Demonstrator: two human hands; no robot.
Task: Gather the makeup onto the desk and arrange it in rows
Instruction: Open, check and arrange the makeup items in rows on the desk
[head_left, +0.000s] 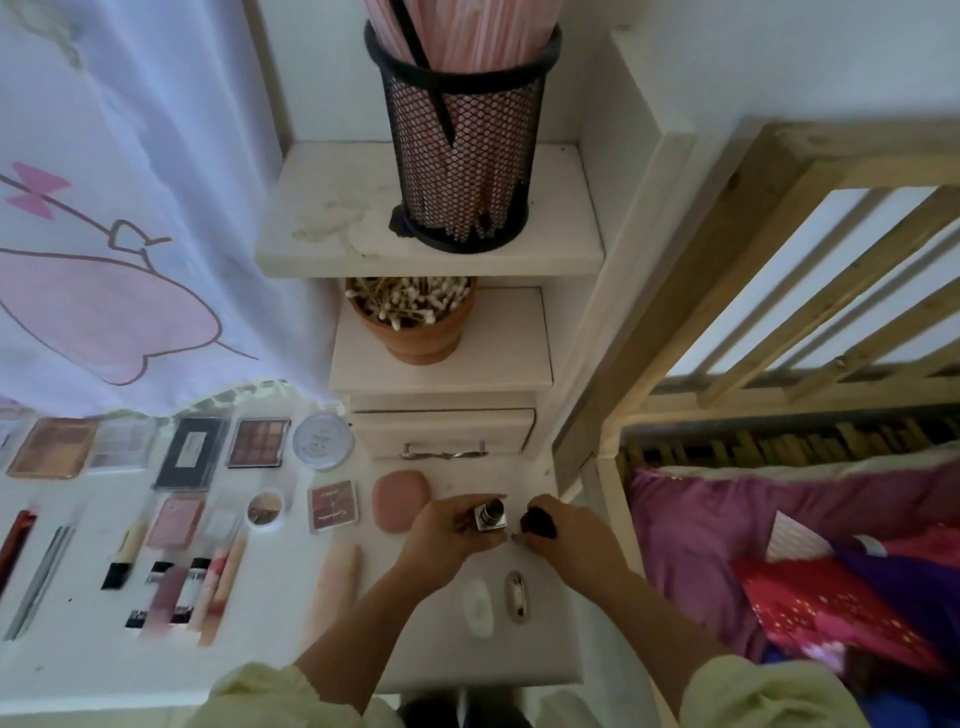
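Leftmost, makeup lies in rows on the white surface (78, 660): an eyeshadow palette (257, 442) and a round compact (322, 440) in the far row, blurred tubes in the near one. A pink compact (397, 499) sits just left of the left hand (447, 535), whose curled fingers grip a silver tube (491, 514). Just right, slightly apart, the right hand (566, 535) pinches a dark cap (537, 522). Nearer than both hands lie a white oval case (478, 608) and a silver oval case (517, 595).
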